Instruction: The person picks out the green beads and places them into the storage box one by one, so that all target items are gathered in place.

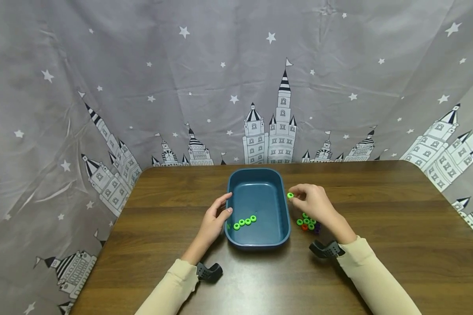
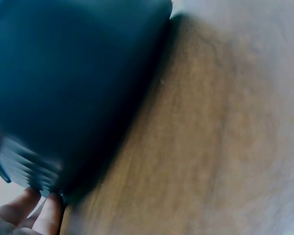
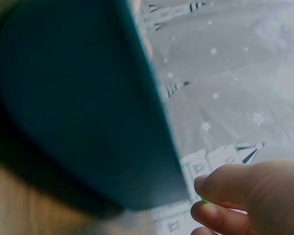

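A dark blue plastic tray (image 1: 258, 245) stands on the wooden table. Inside it, toward the lower left, several green rings (image 1: 242, 222) lie in a slanting row. My left hand (image 1: 214, 218) holds the tray's left wall near the rim; in the left wrist view its fingers (image 2: 49, 213) press on the outer side. Just outside the right rim, my right hand (image 1: 313, 201) pinches one small green ring (image 1: 290, 195) between thumb and fingertips. In the right wrist view only a sliver of that ring (image 3: 205, 199) shows.
Below my right hand, a small group of green rings (image 1: 306, 221), a red-orange ring (image 1: 305, 227) and purple pieces (image 1: 317, 227) lies beside the tray, partly hidden by the wrist. Behind the wooden table (image 1: 173, 201) hangs a grey curtain (image 1: 205, 78) with castles and stars.
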A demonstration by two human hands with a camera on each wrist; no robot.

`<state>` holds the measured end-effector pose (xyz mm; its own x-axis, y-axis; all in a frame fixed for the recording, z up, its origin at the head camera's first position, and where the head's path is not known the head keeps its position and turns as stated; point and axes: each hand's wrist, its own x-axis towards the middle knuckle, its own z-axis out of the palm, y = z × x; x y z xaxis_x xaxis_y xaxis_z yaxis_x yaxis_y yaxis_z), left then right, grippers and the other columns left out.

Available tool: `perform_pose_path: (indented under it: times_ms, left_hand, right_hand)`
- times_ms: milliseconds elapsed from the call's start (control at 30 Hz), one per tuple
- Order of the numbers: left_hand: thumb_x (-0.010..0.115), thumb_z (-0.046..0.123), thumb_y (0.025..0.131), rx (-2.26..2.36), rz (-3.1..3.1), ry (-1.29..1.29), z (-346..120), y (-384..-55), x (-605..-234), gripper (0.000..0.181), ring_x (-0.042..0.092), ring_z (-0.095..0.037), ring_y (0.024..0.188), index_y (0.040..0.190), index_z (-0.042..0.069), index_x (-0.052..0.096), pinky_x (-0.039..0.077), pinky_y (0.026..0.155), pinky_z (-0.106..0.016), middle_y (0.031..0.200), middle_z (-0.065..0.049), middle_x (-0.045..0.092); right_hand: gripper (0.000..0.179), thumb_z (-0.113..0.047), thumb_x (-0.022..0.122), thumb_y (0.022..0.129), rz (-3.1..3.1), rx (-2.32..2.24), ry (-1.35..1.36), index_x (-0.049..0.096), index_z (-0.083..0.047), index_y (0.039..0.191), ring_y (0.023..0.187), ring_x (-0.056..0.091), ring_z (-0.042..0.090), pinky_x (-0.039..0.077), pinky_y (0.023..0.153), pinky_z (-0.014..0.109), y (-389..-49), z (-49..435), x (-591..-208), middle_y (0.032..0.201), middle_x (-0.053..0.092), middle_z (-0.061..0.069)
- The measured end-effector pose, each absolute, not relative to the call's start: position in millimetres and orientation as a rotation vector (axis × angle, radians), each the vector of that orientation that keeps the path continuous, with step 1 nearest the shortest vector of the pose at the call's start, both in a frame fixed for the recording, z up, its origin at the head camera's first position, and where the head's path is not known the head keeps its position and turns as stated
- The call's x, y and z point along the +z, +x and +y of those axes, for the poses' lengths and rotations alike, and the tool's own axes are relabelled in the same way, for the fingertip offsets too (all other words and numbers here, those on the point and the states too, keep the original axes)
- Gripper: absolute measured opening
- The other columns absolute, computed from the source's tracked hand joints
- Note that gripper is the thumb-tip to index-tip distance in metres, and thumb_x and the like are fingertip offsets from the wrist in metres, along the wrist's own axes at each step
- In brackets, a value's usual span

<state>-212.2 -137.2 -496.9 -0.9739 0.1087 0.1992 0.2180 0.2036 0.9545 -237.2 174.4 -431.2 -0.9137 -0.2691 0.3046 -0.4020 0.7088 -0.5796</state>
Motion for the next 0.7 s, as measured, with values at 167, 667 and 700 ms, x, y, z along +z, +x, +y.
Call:
perform_pose_path:
  times_ms: [167, 667, 700]
  left_hand:
    - [0.057, 0.007, 0.101, -1.910, -2.367, -0.314, -138, -211, -498, 0.045, 0.049, -0.041, 0.139, 0.146, 0.005, 0.053, 0.037, 0.116, -0.059, 0.152, -0.020, 0.051]
    - [0.057, 0.006, 0.101, -1.899, -2.367, -0.328, -138, -212, -499, 0.045, 0.049, -0.041, 0.139, 0.146, 0.003, 0.053, 0.038, 0.115, -0.060, 0.152, -0.019, 0.052]
    - [0.057, 0.006, 0.101, -1.903, -2.368, -0.324, -138, -212, -499, 0.045, 0.049, -0.041, 0.139, 0.146, 0.003, 0.053, 0.038, 0.115, -0.060, 0.152, -0.019, 0.052]
  right_hand:
    - [0.017, -0.007, 0.074, 0.085, -2.687, 1.054, 0.562, 0.078, -0.002, 0.100, 0.072, 0.065, 0.014, 0.052, 0.066, 0.025, -235, 157, -420, 0.084, 0.076, 0.007]
    - [0.021, -0.009, 0.073, 0.088, -2.703, 1.092, 0.692, 0.077, -0.001, 0.107, 0.080, 0.068, 0.017, 0.056, 0.070, 0.028, -233, 121, -414, 0.100, 0.078, 0.012]
    - [0.021, -0.009, 0.074, 0.088, -2.701, 1.092, 0.702, 0.077, -0.001, 0.107, 0.080, 0.068, 0.017, 0.056, 0.070, 0.029, -233, 119, -415, 0.100, 0.078, 0.011]
